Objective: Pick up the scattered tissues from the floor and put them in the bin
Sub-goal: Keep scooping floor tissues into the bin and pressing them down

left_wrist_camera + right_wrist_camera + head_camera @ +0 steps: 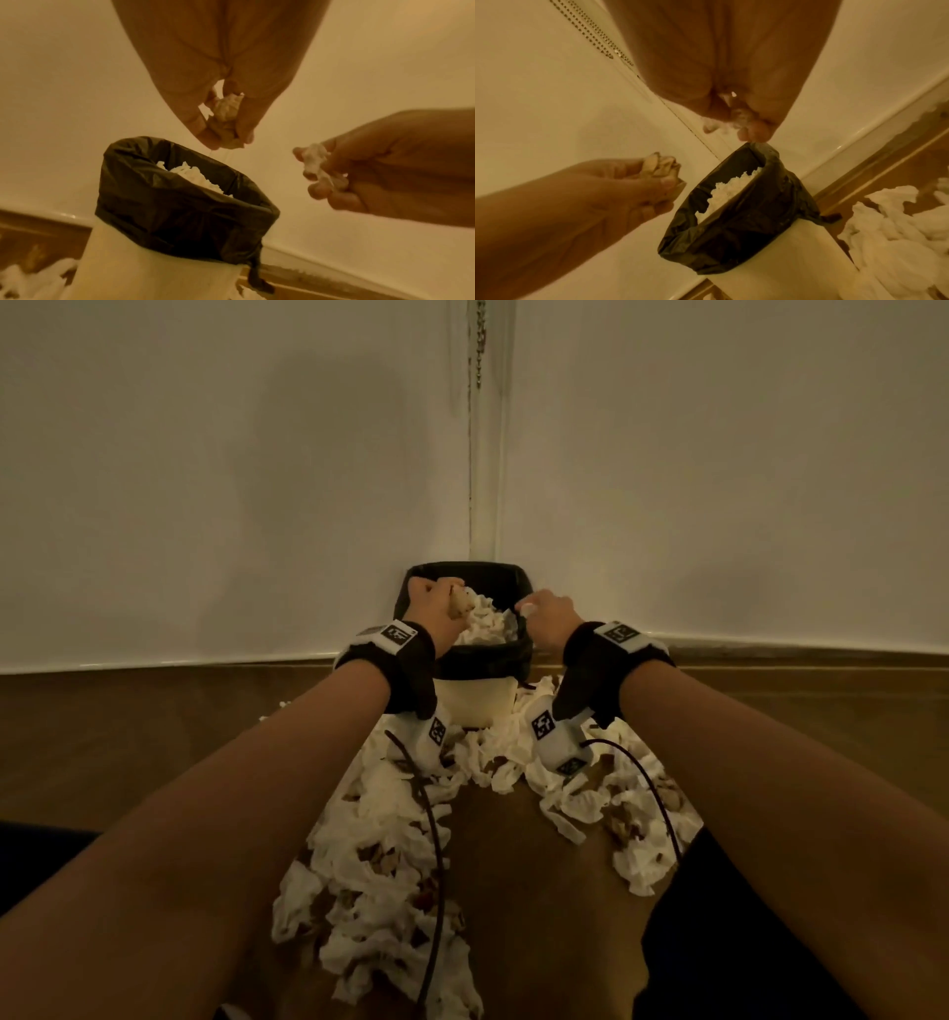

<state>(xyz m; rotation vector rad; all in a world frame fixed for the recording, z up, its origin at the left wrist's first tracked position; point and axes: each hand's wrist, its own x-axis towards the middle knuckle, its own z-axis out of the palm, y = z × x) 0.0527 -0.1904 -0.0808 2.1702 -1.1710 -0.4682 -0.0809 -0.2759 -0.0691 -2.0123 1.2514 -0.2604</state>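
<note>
A white bin (475,698) with a black liner (480,654) stands in the wall corner, holding white tissues (482,621). My left hand (431,603) hovers over its left rim, gripping a crumpled tissue (226,113). My right hand (547,611) is above the right rim, pinching another tissue wad (316,162). Both hands also show over the bin (757,253) in the right wrist view, left hand (652,176) and right hand (734,117) with their tissues. Many crumpled tissues (390,855) lie scattered on the wooden floor in front of the bin.
White walls (231,480) meet in a corner behind the bin, with a pale skirting (154,657) along the floor. More tissues (616,803) lie to the right. Camera cables (436,865) trail from my wrists. A dark shape (744,942) sits at lower right.
</note>
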